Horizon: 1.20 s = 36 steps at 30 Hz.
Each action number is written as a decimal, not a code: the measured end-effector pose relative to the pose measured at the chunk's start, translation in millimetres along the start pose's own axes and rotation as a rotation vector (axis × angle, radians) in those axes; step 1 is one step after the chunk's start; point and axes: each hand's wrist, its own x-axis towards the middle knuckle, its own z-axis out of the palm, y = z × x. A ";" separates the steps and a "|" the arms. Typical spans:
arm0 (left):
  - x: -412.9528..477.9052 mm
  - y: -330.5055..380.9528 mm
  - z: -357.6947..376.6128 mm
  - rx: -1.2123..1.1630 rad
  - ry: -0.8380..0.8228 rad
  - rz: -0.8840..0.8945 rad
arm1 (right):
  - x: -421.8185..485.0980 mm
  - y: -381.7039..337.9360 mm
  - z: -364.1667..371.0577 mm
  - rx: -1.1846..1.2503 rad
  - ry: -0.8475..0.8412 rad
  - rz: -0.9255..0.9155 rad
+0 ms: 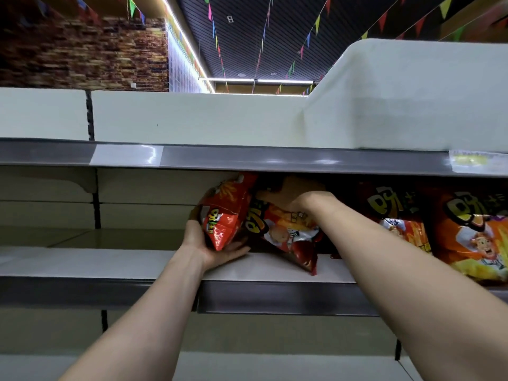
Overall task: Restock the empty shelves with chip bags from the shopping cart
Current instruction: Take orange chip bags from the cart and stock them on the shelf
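My left hand [211,243] grips a red chip bag [226,210] from below and behind, holding it upright on the middle shelf [123,262]. To its right, my right hand [305,202] presses on the top of a second red-orange chip bag [286,232], which leans forward with its lower corner near the shelf's front edge. Further right, two more orange chip bags [398,215] [472,237] stand on the same shelf. The shopping cart is out of view.
The upper shelf's grey front rail [247,158] hangs just above both hands, with price labels [126,155] on it. The middle shelf's left half is bare white. Another shelf [247,364] lies below. A white display top [412,92] rises at the right.
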 end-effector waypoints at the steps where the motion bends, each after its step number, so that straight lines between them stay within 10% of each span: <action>1: 0.8 -1.2 1.3 0.015 -0.004 -0.018 | -0.4 0.7 3.5 0.051 0.072 -0.030; 8: 4.9 -1.1 3.3 0.173 -0.048 -0.041 | -27.3 31.9 1.3 0.063 -0.333 0.175; 18: 6.1 -2.6 16.2 0.059 -0.138 0.092 | -27.1 48.7 40.2 0.932 0.048 0.436; 27: -2.3 26.1 12.7 0.632 0.178 0.092 | -32.8 62.9 70.7 0.964 0.228 0.590; 34: -0.9 20.5 49.1 1.365 0.541 0.492 | -33.1 62.2 67.5 0.903 0.303 0.603; 36: -13.8 -1.0 77.8 1.323 0.399 0.743 | -35.6 61.2 64.7 0.917 0.312 0.591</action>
